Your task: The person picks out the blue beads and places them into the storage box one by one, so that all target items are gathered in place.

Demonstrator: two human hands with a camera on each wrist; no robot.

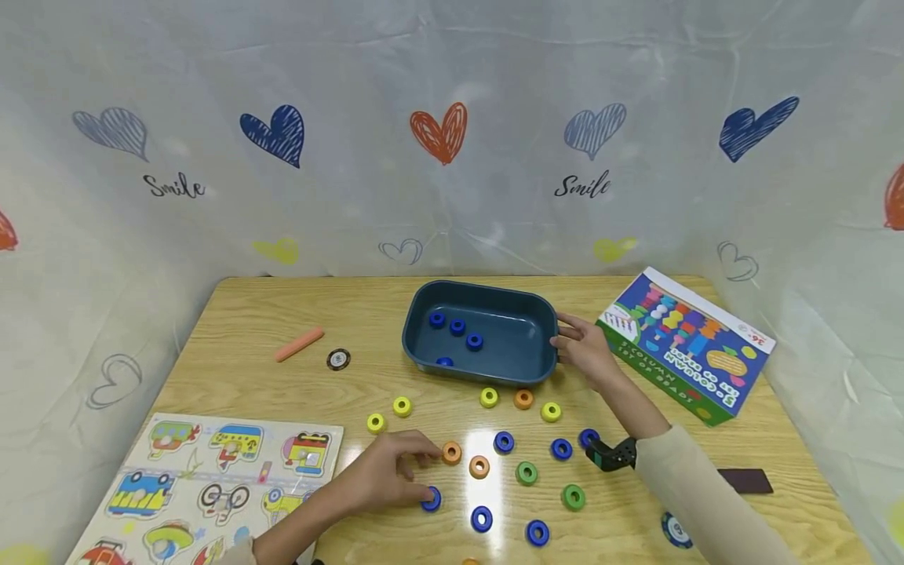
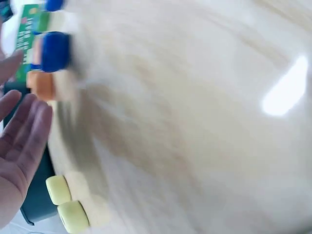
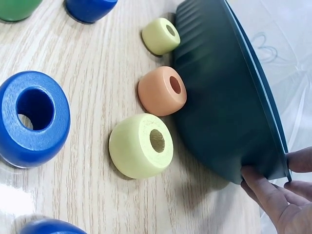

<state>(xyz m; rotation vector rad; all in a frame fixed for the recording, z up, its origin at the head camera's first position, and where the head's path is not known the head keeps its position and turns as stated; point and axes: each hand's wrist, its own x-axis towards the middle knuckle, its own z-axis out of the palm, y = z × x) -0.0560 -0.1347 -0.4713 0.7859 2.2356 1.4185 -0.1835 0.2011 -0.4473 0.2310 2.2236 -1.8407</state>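
Observation:
A dark teal plastic tray stands on the table with several blue beads inside. My right hand grips its right end, with the thumb at the rim and the fingers against the outer wall in the right wrist view. Over the table, my left hand reaches toward the loose beads, its fingers extended in the left wrist view. Its thumb tip is right at a blue bead, and its fingertips come close to an orange bead. Yellow beads and another orange bead lie along the tray's near side.
More blue, green and orange beads lie scattered in front. A wooden picture puzzle is at the left front, and a bead-set box at the right. An orange stick, poker chips and a dark flat piece also lie here.

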